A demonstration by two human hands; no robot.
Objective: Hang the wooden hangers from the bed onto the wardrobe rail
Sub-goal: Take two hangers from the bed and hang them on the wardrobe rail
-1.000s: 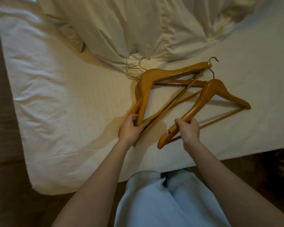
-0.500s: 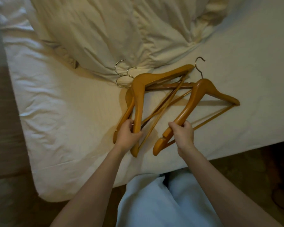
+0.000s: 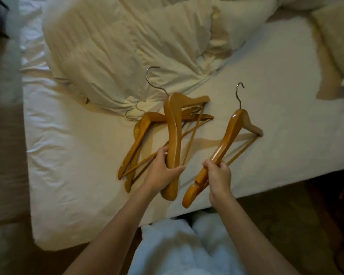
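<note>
The left grip (image 3: 163,171) is curling its fingers and thumb round the near arm of one wooden hanger (image 3: 173,124). That hanger is stretching away from the grip, its metal hook pointing toward the rumpled duvet (image 3: 117,46). The right grip (image 3: 219,176) is wrapping thumb and fingers round the near arm and thin bar of a second hanger (image 3: 229,135). This one is standing apart, to the right of the first, with its hook pointing away from the grip. Both near ends are sticking out past the grips toward the person.

Just left of the left grip and beyond it, the remaining hangers (image 3: 139,133) are lying in an overlapping pile on the bed (image 3: 77,155) (their count is hard to make out, though two hooks are showing). The first hanger's far arm is crossing over that pile; whether it is touching it cannot be told. Below both grips, pale trousers (image 3: 177,245) are showing at the bed's edge.
</note>
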